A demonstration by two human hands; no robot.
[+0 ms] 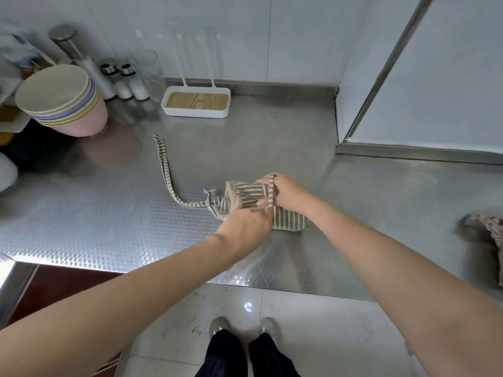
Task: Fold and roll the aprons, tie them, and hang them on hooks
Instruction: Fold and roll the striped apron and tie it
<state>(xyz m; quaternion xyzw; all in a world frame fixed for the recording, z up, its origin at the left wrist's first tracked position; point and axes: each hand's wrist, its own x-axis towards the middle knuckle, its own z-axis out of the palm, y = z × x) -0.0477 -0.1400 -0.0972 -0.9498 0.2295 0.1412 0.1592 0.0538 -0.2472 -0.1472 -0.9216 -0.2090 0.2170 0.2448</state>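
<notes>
Head: steel counter [109, 219], white wall; 2 hands grip rolled apron [288, 219].

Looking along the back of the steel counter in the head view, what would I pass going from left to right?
Stack of pastel-coloured bowls → tall steel-capped clear canister → two small steel-capped shakers with white contents → clear glass tumbler → white rectangular tray with a wood-grain base.

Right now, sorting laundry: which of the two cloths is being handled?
The striped apron, gripped by both the left hand and right hand; the floral cloth lies untouched.
</notes>
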